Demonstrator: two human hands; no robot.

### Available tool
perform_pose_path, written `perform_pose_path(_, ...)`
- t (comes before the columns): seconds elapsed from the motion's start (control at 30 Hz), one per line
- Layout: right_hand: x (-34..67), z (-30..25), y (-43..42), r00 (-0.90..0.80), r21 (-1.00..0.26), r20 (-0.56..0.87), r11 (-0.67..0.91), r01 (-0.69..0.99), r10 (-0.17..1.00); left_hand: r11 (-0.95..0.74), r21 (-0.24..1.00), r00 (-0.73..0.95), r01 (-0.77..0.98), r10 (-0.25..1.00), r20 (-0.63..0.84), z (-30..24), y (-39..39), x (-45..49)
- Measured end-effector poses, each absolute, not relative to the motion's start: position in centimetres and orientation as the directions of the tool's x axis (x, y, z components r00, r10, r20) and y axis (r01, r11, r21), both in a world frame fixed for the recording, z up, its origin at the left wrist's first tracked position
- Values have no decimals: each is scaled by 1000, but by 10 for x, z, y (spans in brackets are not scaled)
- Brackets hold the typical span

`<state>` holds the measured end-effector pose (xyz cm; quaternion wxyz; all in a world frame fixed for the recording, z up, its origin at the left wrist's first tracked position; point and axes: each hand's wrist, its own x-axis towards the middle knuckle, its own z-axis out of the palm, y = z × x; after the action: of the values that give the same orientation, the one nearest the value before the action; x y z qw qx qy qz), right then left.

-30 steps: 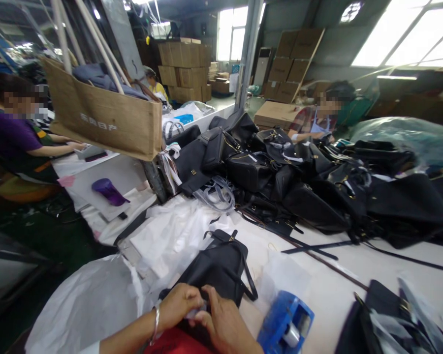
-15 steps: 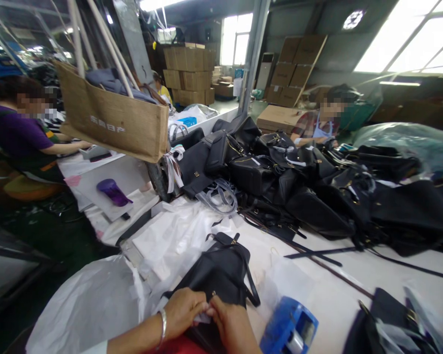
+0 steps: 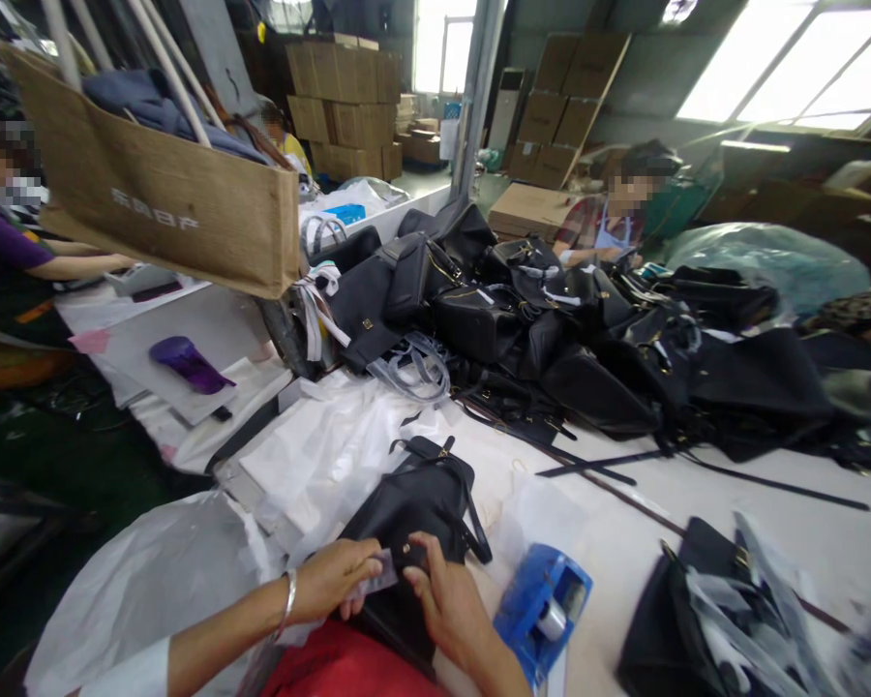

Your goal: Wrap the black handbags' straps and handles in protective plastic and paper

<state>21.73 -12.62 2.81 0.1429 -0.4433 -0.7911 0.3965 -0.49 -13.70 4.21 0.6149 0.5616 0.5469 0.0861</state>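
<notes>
A black leather bag [image 3: 406, 499] with a strap lies on the table in front of me, a small gold stud on its front. My left hand [image 3: 338, 578], wearing a bangle, pinches a small clear plastic piece [image 3: 383, 569] over the bag. Just right of the stud, my right hand [image 3: 446, 595] has thumb and forefinger apart, with nothing seen between them. Its other fingers are curled and partly hidden. Beside my right hand stands a blue tape dispenser [image 3: 541, 610].
Black bags [image 3: 494, 319] are heaped along the back of the white table [image 3: 624, 479]. Another black bag with plastic wrapping [image 3: 704, 600] stands at right. White plastic sheets [image 3: 319, 436] lie to the left, below a hanging tan bag [image 3: 174, 213]. Several people sit nearby.
My hands, close together over the bag before, have come apart. The clear plastic piece now shows in my left hand, and my right fingers have spread. The view has shifted to the right.
</notes>
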Motion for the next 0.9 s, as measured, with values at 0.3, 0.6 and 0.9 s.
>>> perform_pose_path(0.3, 222, 46, -119, -678, -679, -105, 446, 584, 728, 336, 819, 533, 465, 632, -563, 45, -129, -7)
perform_pose_path(0.6, 191, 36, -129, -703, -734, -97, 427, 529, 704, 255, 801, 476, 542, 692, -542, 50, -132, 14)
perform_pose_path(0.9, 222, 18, -127, -645, -735, -182, 333, 590, 742, -105, 490, 353, 866, 822, -447, 48, -134, 3)
